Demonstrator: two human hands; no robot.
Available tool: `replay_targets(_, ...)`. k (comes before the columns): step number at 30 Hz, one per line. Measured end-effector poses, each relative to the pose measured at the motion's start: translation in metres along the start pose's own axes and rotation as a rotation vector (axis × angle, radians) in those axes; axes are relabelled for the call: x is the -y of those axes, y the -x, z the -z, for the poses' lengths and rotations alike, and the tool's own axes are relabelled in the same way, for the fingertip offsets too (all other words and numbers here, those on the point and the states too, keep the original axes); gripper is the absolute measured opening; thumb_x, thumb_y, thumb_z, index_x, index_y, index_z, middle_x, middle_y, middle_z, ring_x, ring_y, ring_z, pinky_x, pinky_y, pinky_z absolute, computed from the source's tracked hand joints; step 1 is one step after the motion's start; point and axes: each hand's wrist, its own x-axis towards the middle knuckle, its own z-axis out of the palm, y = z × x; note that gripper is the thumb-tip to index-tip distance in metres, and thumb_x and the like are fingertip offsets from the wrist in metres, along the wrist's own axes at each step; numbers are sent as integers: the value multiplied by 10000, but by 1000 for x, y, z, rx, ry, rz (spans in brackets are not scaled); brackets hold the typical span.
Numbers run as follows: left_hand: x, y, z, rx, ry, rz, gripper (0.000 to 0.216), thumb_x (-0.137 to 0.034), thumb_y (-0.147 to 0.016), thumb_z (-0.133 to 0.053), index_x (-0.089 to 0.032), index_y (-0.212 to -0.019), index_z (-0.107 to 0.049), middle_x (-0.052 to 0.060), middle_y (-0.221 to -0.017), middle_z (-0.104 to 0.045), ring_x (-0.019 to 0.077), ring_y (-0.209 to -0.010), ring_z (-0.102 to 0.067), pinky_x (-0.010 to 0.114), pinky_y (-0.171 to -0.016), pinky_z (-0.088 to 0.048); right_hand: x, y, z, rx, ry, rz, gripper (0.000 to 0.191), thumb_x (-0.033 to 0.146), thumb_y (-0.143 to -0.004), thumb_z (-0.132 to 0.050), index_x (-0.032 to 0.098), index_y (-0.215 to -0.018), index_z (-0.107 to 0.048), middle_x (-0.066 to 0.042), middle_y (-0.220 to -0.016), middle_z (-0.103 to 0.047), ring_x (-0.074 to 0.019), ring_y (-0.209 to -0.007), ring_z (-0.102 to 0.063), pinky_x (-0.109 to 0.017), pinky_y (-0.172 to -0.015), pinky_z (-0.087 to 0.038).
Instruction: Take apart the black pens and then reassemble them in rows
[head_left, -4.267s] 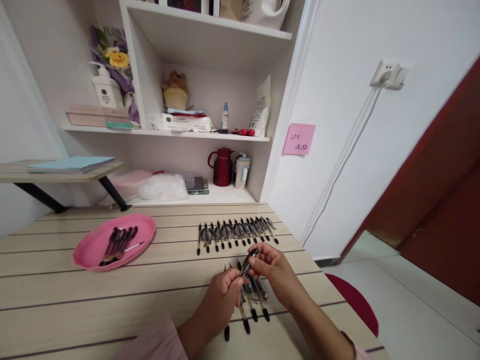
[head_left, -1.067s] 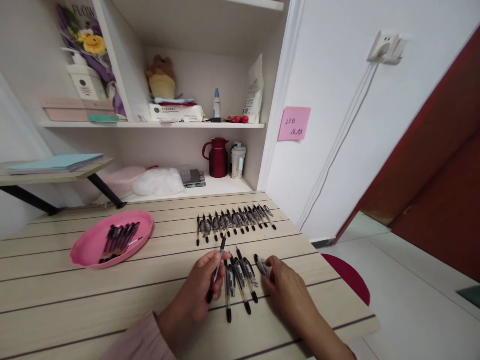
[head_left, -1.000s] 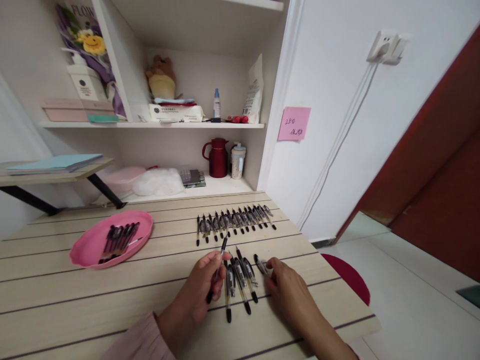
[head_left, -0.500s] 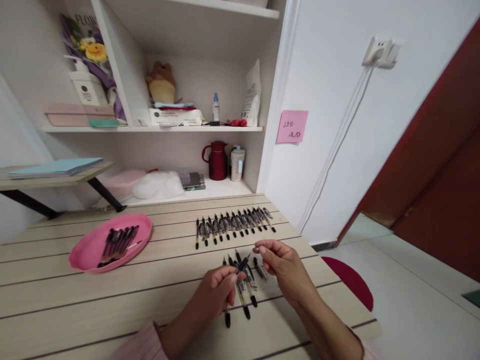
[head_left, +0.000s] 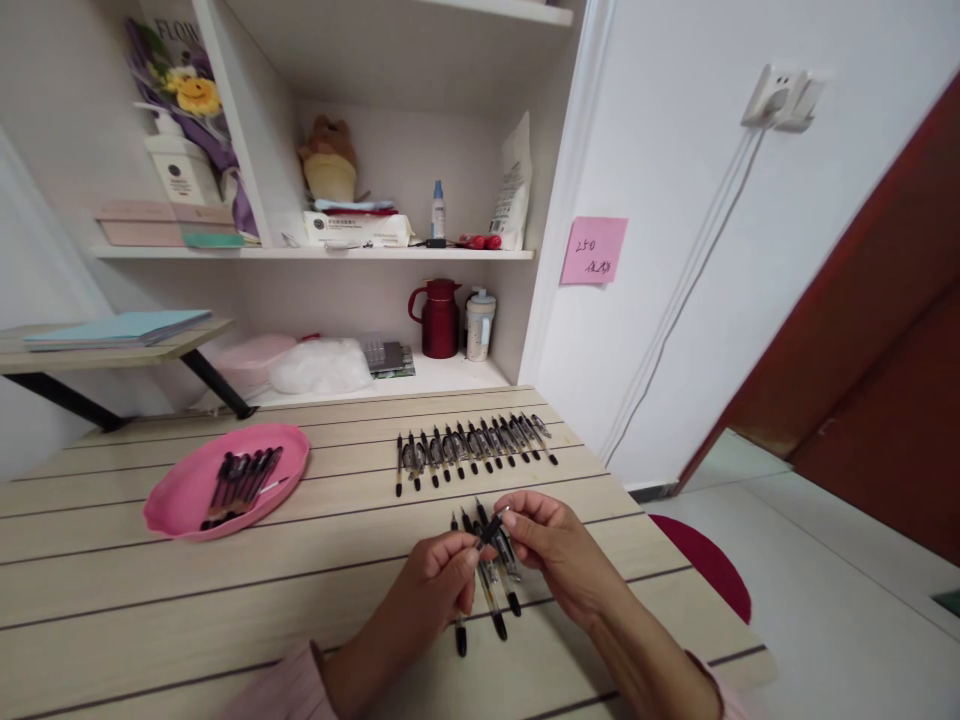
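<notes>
A black pen [head_left: 490, 531] without its cap is pinched in my left hand [head_left: 444, 572], its front end slanting up to the right. My right hand [head_left: 553, 540] is closed, thumb and forefinger pinching a small silvery tip piece [head_left: 505, 510] at that front end. Whether the piece is seated on the pen, I cannot tell. Beneath my hands lie several uncapped pens [head_left: 493, 605] with black end plugs, partly covered by my fingers. Beyond them, a long row of similar pens [head_left: 465, 450] with loose caps lies on the wooden table [head_left: 337, 620].
On the left, a pink tray [head_left: 169, 500] holds several dark pens [head_left: 240, 485]. Shelves behind bear a red jug [head_left: 439, 320], a pale cup [head_left: 480, 325] and a plastic bag [head_left: 319, 367]. A round red stool [head_left: 705, 560] stands beyond the right table edge.
My right hand has moved slightly left and brought the small silvery piece against the pen's front end. My left hand keeps its grip on the pen. The view has shifted slightly.
</notes>
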Motion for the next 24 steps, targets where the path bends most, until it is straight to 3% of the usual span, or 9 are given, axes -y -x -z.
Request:
replay_targets(7,-6,4,-1,-34,-147,-87,292,-381,-799,-476,-152,-640,-562,-54,-434,-447,58,-379,-290,196,-396,-199,-1,-1,0,-12,34,32,299,386,-583,-745,149,-661,-579,52,-505,-498,-39,-424,-367,-178,-414,-227)
replay_targets(12,-7,4,-1,-14,-128,-76,275,-385,-811,-462,-161,-701,-577,-64,-426,-452,63,-359,-286,202,-403,-205,1,-1,2,55,-15,29,328,402,-632,-709,159,-839,-633,25,-587,-540,-62,-492,-416,-189,-455,-270)
replay_targets(16,-6,5,-1,-13,-108,-59,278,-392,-803,-472,-165,-675,-567,-62,-424,-452,63,-355,-280,202,-395,-194,-1,-3,2,-1,78,116,285,398,-630,-712,146,-625,-580,50,-476,-468,-52,-447,-358,-193,-449,-253)
replay_targets(21,-6,5,-2,-32,-69,-33,271,-398,-792,-480,-162,-709,-582,-69,-419,-442,58,-345,-253,204,-390,-188,2,-2,1,58,65,85,358,434,-633,-696,170,-862,-615,-1,-715,-591,-67,-505,-437,-200,-465,-294)
replay_targets(24,-5,5,-2,-35,-80,-41,275,-397,-793,-478,-162,-686,-571,-69,-418,-443,55,-341,-258,203,-386,-183,3,-3,-1,28,84,92,304,404,-592,-733,152,-693,-596,39,-558,-518,-54,-460,-387,-195,-454,-279)
